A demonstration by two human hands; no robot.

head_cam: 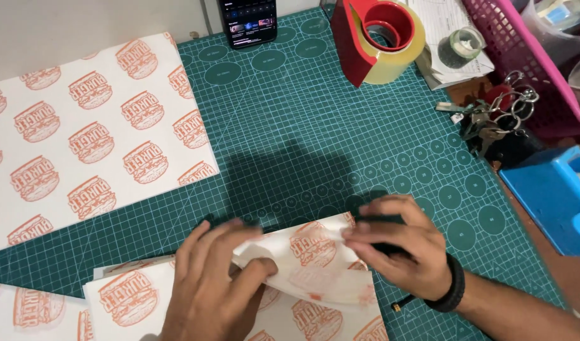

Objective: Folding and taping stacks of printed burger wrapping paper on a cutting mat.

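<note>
**Printed paper folded under two hands**

Thin white paper sheet point(315, 265) with orange burger prints, lying on a green gridded cutting mat point(340, 126) on the counter. Left hand point(211, 287) flat on the sheet, fingers spread forward, thumb tucked under a lifted, curling flap. Right hand point(397, 246) just beside, fingertips pressing the flap's upper edge, a slim dark object partly hidden beneath; kind not clear. Braided black wristband point(451, 284) on the right wrist. Flap soft and rounded, not creased sharp. More printed sheets below the left hand. Stack of matching printed paper point(81, 132) well beyond the left hand, flat and square-edged. Dark phone point(247, 22) far ahead. Red tape dispenser point(375, 41) with glossy yellowish roll beyond the right hand. Metal key bunch point(492, 120) and blue plastic box point(552, 196) outward of the right hand, pink mesh basket point(523, 57) farther off.
</note>
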